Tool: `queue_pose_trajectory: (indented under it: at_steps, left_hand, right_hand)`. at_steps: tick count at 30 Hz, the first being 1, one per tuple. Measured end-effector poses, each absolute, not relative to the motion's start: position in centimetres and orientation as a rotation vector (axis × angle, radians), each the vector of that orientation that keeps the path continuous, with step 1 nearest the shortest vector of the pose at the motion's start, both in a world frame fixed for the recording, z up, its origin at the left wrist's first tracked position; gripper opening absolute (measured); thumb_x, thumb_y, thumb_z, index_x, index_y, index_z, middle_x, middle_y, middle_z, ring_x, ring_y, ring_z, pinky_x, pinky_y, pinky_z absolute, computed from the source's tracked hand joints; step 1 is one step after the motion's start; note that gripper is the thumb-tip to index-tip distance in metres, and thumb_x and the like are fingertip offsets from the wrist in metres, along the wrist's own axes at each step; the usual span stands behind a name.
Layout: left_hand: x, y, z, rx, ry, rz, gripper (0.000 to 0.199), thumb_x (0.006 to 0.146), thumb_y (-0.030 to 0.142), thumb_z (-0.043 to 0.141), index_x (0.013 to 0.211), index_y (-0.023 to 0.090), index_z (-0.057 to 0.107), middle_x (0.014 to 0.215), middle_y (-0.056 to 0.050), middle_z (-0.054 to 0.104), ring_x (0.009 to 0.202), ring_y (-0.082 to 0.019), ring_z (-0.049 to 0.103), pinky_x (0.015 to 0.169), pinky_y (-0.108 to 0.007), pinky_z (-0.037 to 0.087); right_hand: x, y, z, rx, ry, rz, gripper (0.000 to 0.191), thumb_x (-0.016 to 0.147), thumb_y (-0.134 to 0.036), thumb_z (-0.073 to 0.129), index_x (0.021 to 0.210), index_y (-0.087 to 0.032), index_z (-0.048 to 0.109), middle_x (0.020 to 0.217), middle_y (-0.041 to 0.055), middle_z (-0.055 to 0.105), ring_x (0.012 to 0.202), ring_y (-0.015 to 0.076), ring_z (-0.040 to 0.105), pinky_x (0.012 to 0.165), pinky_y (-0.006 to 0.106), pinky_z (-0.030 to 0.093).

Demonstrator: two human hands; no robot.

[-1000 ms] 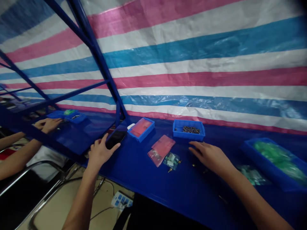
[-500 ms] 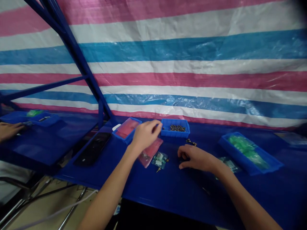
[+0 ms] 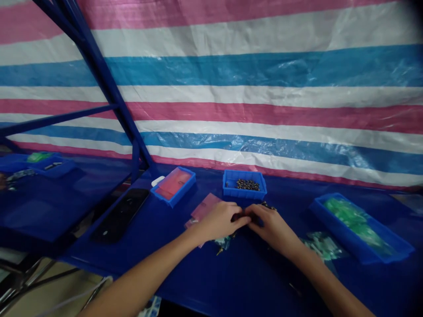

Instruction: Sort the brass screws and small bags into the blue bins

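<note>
My left hand (image 3: 223, 220) and my right hand (image 3: 266, 222) meet over the middle of the blue table, fingertips together. Both are closed in a pinch, and whatever lies between the fingers is too small or hidden to name. Just beyond them stands a blue bin (image 3: 244, 193) holding many small dark metal parts (image 3: 247, 185). A few similar parts (image 3: 268, 205) lie loose behind my right hand. Partly under my left hand and forearm are a pink plastic bag (image 3: 206, 206) and a small clear packet (image 3: 223, 242), with a brass-coloured piece (image 3: 220, 251) beside it.
A blue bin (image 3: 172, 202) with pink bags stands left, near a black phone-like slab (image 3: 120, 215). To the right, a longer blue bin (image 3: 363, 255) holds green bags, with clear packets (image 3: 324, 246) beside it. A blue metal frame (image 3: 122, 110) rises at left; another person's hand (image 3: 3, 181) shows beyond.
My left hand has come away from the bin of metal parts, moving right and toward me to meet my right hand. The view has shifted slightly.
</note>
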State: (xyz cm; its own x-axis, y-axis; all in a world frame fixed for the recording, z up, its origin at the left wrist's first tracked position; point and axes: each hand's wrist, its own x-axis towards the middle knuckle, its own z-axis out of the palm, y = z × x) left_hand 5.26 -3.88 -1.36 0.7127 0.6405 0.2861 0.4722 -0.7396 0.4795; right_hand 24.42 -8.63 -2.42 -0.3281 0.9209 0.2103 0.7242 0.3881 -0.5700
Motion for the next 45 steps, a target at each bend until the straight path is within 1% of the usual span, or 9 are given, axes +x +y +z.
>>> queue_pose_trajectory:
  at_steps: [6, 9, 13, 18, 25, 29, 36, 41, 45]
  left_hand:
    - [5.0, -3.6, -1.9, 2.226, 0.896, 0.608, 0.025, 0.094, 0.037, 0.056, 0.087, 0.017, 0.069, 0.077, -0.001, 0.070, 0.067, -0.014, 0.062, 0.055, -0.022, 0.038]
    - [5.1, -3.5, -2.0, 2.211, 0.865, 0.666, 0.022, 0.095, 0.033, 0.056, 0.096, 0.016, 0.070, 0.087, -0.002, 0.072, 0.077, -0.013, 0.064, 0.064, -0.020, 0.043]
    - [4.8, -2.8, -2.1, 2.366, 0.726, 0.660, 0.024, 0.095, 0.033, 0.056, 0.100, 0.014, 0.071, 0.094, -0.005, 0.073, 0.088, -0.015, 0.064, 0.078, -0.021, 0.044]
    - [4.2, -2.6, -2.2, 2.572, 0.713, 0.642, 0.028, 0.098, 0.034, 0.050, 0.092, 0.015, 0.070, 0.088, -0.004, 0.072, 0.088, -0.015, 0.063, 0.080, -0.023, 0.044]
    - [3.1, -2.1, -1.6, 2.667, 1.337, 0.758, 0.049, 0.103, 0.039, 0.025, 0.088, 0.016, 0.066, 0.080, -0.007, 0.070, 0.080, -0.021, 0.066, 0.072, -0.030, 0.047]
    - [2.7, -1.5, -1.7, 2.707, 1.516, 0.631, 0.045, 0.102, 0.038, 0.030, 0.087, 0.016, 0.067, 0.079, -0.009, 0.071, 0.076, -0.022, 0.068, 0.067, -0.030, 0.048]
    - [2.7, -1.0, -2.2, 2.589, 1.760, 0.429, 0.037, 0.099, 0.034, 0.032, 0.096, 0.020, 0.066, 0.080, -0.009, 0.072, 0.074, -0.026, 0.070, 0.066, -0.033, 0.049]
    - [3.0, -1.2, -2.1, 2.579, 1.780, 0.406, 0.038, 0.100, 0.039, 0.031, 0.093, 0.022, 0.065, 0.078, -0.007, 0.072, 0.074, -0.025, 0.070, 0.066, -0.031, 0.047]
    - [3.2, -1.5, -2.2, 2.609, 1.760, 0.444, 0.039, 0.100, 0.041, 0.031, 0.091, 0.023, 0.065, 0.075, -0.006, 0.072, 0.071, -0.025, 0.069, 0.062, -0.030, 0.044]
  right_hand:
    - [24.2, -8.8, -2.7, -1.296, -2.102, 0.414, 0.010, 0.095, -0.025, 0.053, 0.102, -0.024, 0.060, 0.096, 0.0035, 0.065, 0.088, 0.0178, 0.063, 0.077, 0.030, 0.050]
    - [24.5, -8.7, -2.9, -1.218, -2.124, 0.323, 0.015, 0.096, -0.028, 0.052, 0.109, -0.026, 0.059, 0.103, 0.0040, 0.065, 0.094, 0.0186, 0.063, 0.082, 0.031, 0.050]
    - [24.9, -8.2, -3.7, -1.160, -2.148, 0.155, 0.015, 0.096, -0.031, 0.052, 0.109, -0.026, 0.059, 0.102, 0.0041, 0.065, 0.092, 0.0187, 0.065, 0.081, 0.029, 0.050]
    - [24.3, -8.6, -3.9, -1.179, -2.166, 0.041, 0.012, 0.097, -0.028, 0.048, 0.102, -0.024, 0.058, 0.094, 0.0038, 0.066, 0.084, 0.0178, 0.065, 0.075, 0.028, 0.050]
    - [24.4, -4.9, 0.1, -1.510, -1.919, -0.358, 0.018, 0.096, -0.035, 0.050, 0.099, -0.020, 0.061, 0.084, 0.0049, 0.068, 0.072, 0.0203, 0.066, 0.064, 0.030, 0.046]
    - [24.7, -3.8, 0.4, -1.669, -2.081, -0.180, 0.019, 0.095, -0.036, 0.051, 0.098, -0.022, 0.063, 0.082, 0.0034, 0.070, 0.068, 0.0212, 0.066, 0.058, 0.030, 0.044]
    - [22.0, -8.4, -2.5, -1.264, -2.333, 0.505, 0.021, 0.099, -0.031, 0.045, 0.104, -0.024, 0.064, 0.095, 0.0038, 0.066, 0.087, 0.0168, 0.062, 0.078, 0.029, 0.047]
    - [22.1, -9.0, -1.8, -1.259, -2.372, 0.604, 0.020, 0.087, -0.038, 0.065, 0.098, -0.022, 0.061, 0.094, 0.0029, 0.061, 0.089, 0.0191, 0.057, 0.078, 0.031, 0.045]
    - [22.6, -8.7, -2.2, -1.217, -2.452, 0.621, 0.008, 0.089, -0.027, 0.061, 0.094, -0.022, 0.060, 0.097, 0.0024, 0.061, 0.088, 0.0177, 0.056, 0.078, 0.030, 0.044]
